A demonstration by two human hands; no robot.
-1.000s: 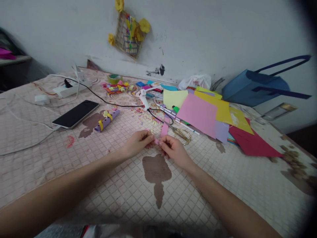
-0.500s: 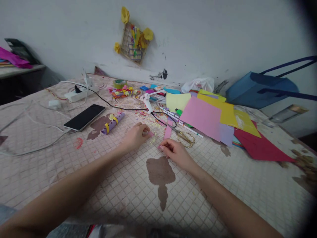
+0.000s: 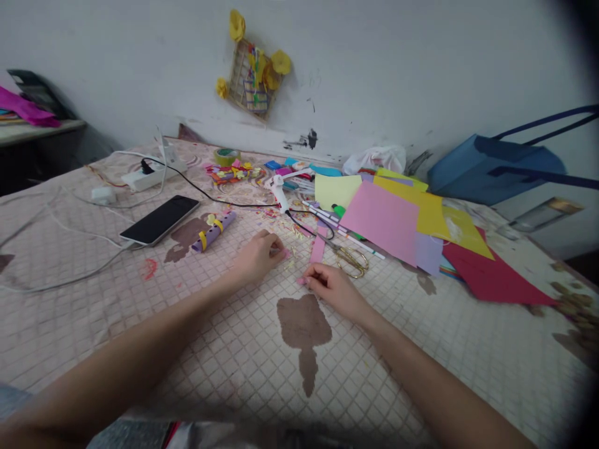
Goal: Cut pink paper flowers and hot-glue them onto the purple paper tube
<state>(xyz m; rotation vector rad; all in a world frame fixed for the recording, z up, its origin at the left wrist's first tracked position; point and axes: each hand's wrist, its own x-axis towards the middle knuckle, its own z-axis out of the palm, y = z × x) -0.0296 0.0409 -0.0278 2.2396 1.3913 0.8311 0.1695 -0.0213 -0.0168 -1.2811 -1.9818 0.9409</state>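
Note:
My left hand (image 3: 256,257) rests on the quilted sheet (image 3: 234,349) with its fingers curled, pinching a small pink paper scrap (image 3: 285,253). My right hand (image 3: 329,285) pinches another pink scrap (image 3: 301,281) at its fingertips. Between and beyond the hands lies a pink paper strip (image 3: 318,245). Gold-handled scissors (image 3: 350,262) sit just right of that strip. Farther up stands a white hot glue gun (image 3: 279,193), its black cord trailing across the sheet. A purple paper roll with yellow bands (image 3: 213,232) lies left of my left hand.
A black smartphone (image 3: 159,219) and a white power strip (image 3: 146,177) with cables lie to the left. Stacked coloured paper sheets (image 3: 384,215), markers and a tape roll (image 3: 227,156) lie ahead. Paper scraps litter the sheet. A blue bag (image 3: 496,171) stands at the right.
My hands have moved apart since the oldest frame, when their fingertips met over the pink paper. Each now pinches a small pink scrap. The view has shifted slightly.

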